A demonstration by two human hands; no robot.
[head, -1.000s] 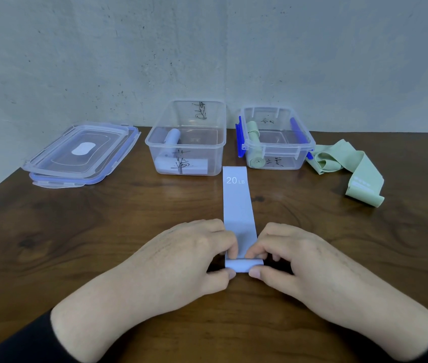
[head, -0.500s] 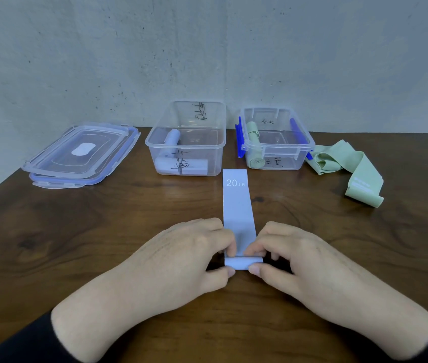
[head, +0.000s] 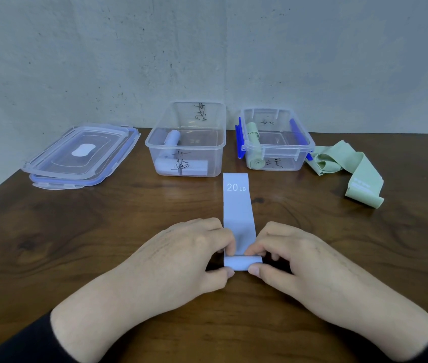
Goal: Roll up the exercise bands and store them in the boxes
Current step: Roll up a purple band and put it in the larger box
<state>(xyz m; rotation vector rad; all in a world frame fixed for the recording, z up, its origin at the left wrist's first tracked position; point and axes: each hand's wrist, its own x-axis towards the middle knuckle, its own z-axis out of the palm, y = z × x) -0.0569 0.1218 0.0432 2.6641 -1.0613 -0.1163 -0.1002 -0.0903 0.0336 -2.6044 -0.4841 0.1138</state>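
Observation:
A pale lilac band (head: pixel 237 205) marked "20 LB" lies flat on the wooden table (head: pixel 76 231), stretching away from me. Its near end is wound into a small roll between my hands. My left hand (head: pixel 181 260) pinches the roll's left end with thumb and fingers. My right hand (head: pixel 299 260) pinches its right end the same way. Beyond it stand two clear boxes: the left box (head: pixel 186 150) holds rolled lilac bands, the right box (head: pixel 277 150) with blue clips holds rolled green bands. A loose green band (head: pixel 349 169) lies crumpled to the right.
Two clear lids with blue seals (head: pixel 82 155) are stacked at the back left. A grey wall rises right behind the boxes. The table's left edge runs diagonally near the lids.
The roll has grown slightly, and the band's far end with the "20 LB" mark has slid a little toward me. Both hands stay on the roll.

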